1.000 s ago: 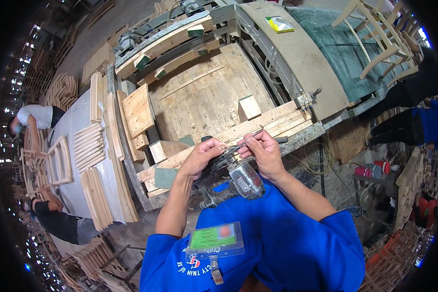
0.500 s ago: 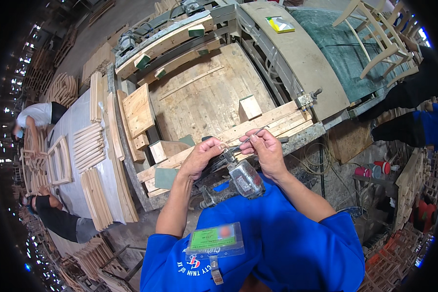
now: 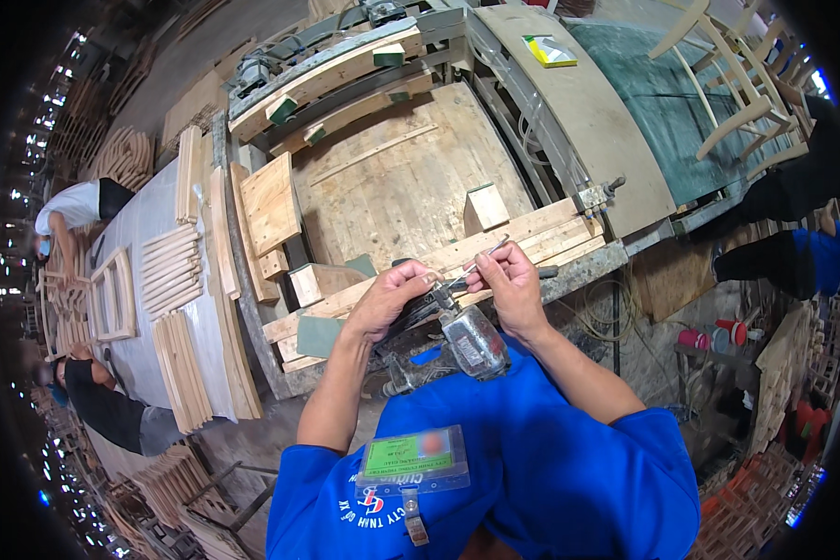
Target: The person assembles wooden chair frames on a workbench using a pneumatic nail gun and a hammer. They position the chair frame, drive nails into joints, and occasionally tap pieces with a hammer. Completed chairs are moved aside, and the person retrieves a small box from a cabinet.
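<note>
Workbench (image 3: 392, 187): wide plywood top, wooden blocks clamped along its near edge.
Nail gun (image 3: 471, 341): grey metal, held against the person's chest below the bench edge.
Left hand (image 3: 392, 299): closed around the gun's front end.
Right hand (image 3: 511, 285): fingers pinched narrow on a thin metal strip (image 3: 485, 257), now lowered nearer the gun than a second before, suggesting it was being fed in.
</note>
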`<state>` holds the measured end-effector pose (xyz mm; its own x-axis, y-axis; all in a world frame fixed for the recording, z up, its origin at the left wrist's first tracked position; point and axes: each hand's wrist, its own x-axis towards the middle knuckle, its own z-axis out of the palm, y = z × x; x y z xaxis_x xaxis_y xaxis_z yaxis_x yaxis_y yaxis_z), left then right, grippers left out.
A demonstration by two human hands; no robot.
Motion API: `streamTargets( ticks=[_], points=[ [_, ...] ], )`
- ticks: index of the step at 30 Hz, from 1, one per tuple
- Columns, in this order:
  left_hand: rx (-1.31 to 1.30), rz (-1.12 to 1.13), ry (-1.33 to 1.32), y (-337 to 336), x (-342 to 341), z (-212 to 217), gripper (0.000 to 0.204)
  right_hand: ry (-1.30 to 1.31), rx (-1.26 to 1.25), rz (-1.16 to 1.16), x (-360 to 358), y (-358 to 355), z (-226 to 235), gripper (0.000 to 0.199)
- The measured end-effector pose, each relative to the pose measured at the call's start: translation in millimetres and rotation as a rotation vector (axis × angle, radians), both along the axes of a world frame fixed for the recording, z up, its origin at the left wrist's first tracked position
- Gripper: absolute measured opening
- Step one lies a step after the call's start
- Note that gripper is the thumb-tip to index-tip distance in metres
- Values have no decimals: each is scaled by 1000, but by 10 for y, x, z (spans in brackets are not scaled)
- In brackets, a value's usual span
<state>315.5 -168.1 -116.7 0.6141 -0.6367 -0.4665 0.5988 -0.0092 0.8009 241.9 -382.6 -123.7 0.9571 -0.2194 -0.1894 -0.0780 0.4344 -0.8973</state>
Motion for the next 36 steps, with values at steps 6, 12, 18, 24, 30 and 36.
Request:
streamTargets(
  ticks=[6,12,18,24,30,36],
  points=[
    [45,8,-15,42,18,-20,15,-1,11,20,-1,54,62,13],
    [38,30,-87,26,-46,-93,18,-23,111,22,21,11,-145,16],
    [50,60,-42,28,-43,-97,17,-48,139,101,-5,-30,-86,17],
    [62,23,-84,34,-26,-127,14,14,134,41,-56,10,-133,16],
    [-29,36,50,60,-50,-62,13,9,151,65,-73,10,-1,18],
    [-26,50,29,28,-72,-26,14,1,135,76,-91,-12,4,19]
  ],
)
